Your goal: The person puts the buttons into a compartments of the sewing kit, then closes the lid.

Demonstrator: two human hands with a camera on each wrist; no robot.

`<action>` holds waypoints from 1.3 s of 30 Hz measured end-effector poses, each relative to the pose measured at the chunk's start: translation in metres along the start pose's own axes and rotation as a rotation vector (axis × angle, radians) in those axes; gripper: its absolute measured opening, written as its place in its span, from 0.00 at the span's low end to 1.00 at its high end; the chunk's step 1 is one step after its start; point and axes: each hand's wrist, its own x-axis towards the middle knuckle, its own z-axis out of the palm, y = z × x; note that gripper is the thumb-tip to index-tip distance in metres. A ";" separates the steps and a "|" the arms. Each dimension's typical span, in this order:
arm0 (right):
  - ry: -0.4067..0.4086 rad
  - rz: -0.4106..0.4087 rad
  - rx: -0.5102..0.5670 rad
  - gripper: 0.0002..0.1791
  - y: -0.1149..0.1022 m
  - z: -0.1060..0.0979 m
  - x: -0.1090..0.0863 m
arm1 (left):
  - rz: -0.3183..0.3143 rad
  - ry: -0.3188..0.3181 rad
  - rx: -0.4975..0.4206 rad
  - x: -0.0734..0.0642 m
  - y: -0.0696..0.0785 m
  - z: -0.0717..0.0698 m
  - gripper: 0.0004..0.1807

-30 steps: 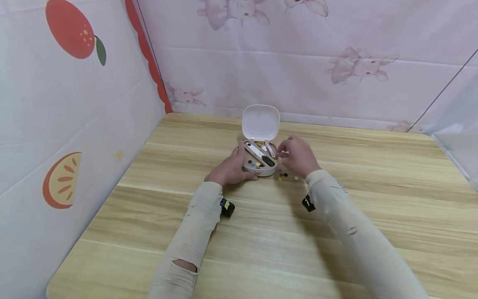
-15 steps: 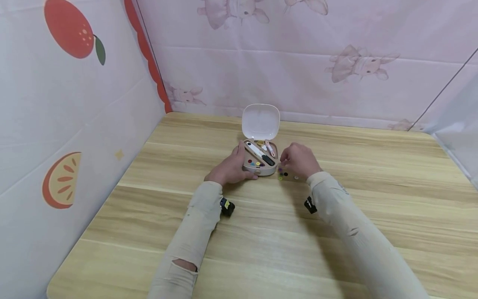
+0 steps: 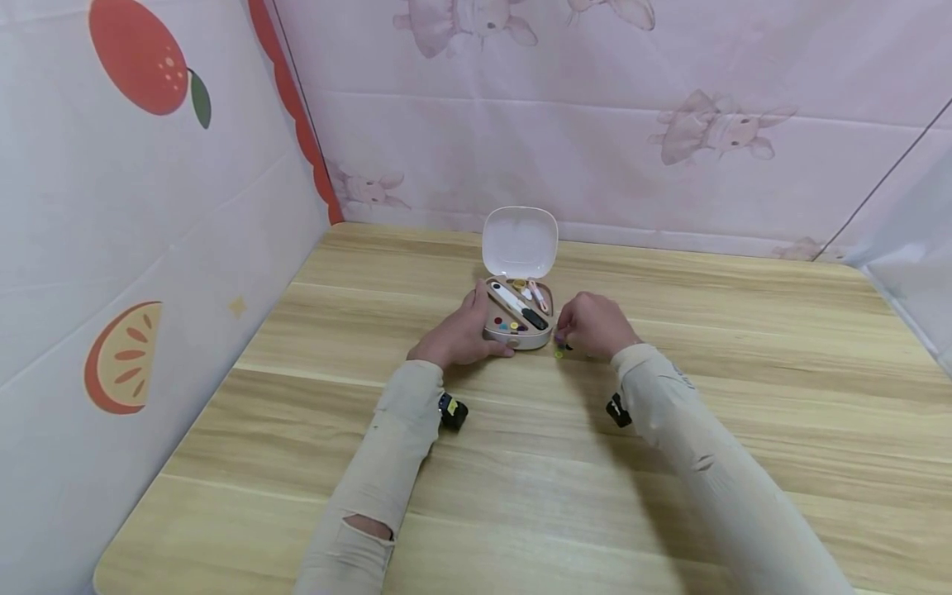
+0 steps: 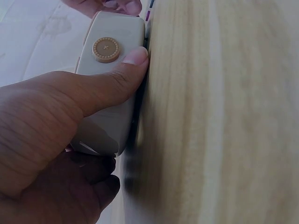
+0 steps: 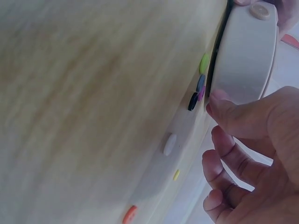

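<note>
Left hand (image 3: 455, 337): grips the cream, rounded plastic box (image 3: 531, 340).
Right hand (image 3: 597, 324): bent; I can't tell if it pinches anything.
Round, lime-green, plastic-looking button (image 5: 203, 63): on the tabletop (image 3: 506, 479), right of the box; I guess light, hard, slippery; pinch its rim.

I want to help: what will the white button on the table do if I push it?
The white button looks small and thin, so it's probably light. Lying flat on the table, it would likely slide, not roll. Its low edge may be hard to pinch.
</note>
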 end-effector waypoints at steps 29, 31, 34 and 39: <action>0.014 0.031 -0.060 0.04 0.005 0.007 0.003 | -0.003 -0.005 0.004 0.002 -0.002 0.001 0.69; 0.007 0.043 -0.059 0.04 0.005 0.007 0.003 | -0.002 -0.006 0.001 0.002 -0.002 0.001 0.70; 0.000 0.053 -0.062 0.04 0.005 0.007 0.003 | -0.002 -0.003 -0.001 0.003 -0.002 0.001 0.70; 0.004 0.054 -0.069 0.05 0.005 0.008 0.003 | 0.001 0.002 -0.003 0.002 -0.003 0.002 0.70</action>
